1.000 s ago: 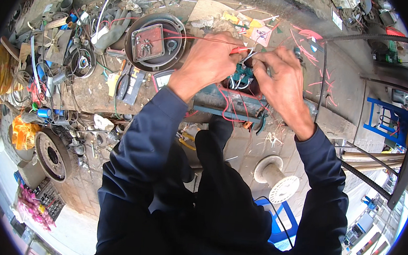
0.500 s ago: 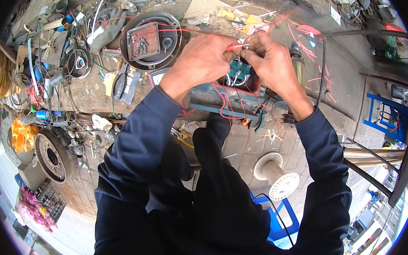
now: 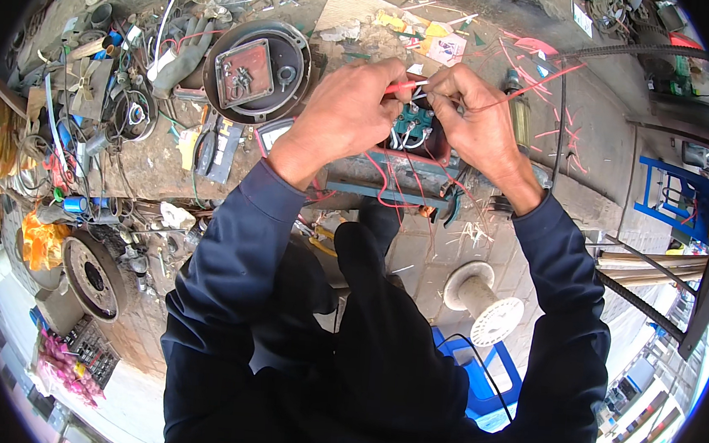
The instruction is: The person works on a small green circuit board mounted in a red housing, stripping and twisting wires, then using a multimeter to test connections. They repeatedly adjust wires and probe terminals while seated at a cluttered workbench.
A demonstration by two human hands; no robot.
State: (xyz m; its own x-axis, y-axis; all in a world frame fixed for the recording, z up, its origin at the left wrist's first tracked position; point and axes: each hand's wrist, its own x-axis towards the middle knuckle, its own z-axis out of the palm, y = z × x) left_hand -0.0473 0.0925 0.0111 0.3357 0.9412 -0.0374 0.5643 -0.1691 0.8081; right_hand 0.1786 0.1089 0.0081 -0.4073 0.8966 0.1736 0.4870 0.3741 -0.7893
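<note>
My left hand (image 3: 348, 111) is closed around a red insulated wire (image 3: 397, 87) whose pale end pokes out toward my other hand. Thumb and fingertips of my right hand (image 3: 480, 125) are pinched together by that end, with a thin red wire (image 3: 540, 85) running from them up to the right. Just below both hands a green terminal block (image 3: 412, 129) with metal lugs sits in an open reddish motor box (image 3: 441, 147). Red leads (image 3: 385, 186) hang over its near side. My fingers partly hide the join between them.
Left of the box, a round dark metal cover (image 3: 257, 107) holds a red-rimmed square lid (image 3: 244, 73) with small hardware. Pliers (image 3: 207, 147) lie nearby. A glass jar (image 3: 520, 118) stands to the right. Below are a pale wire spool (image 3: 481, 302) and a blue stool (image 3: 487, 382).
The thin red wire that stretched left across the far side now trails up and right from my right hand. Both hands stay close together, moved slightly.
</note>
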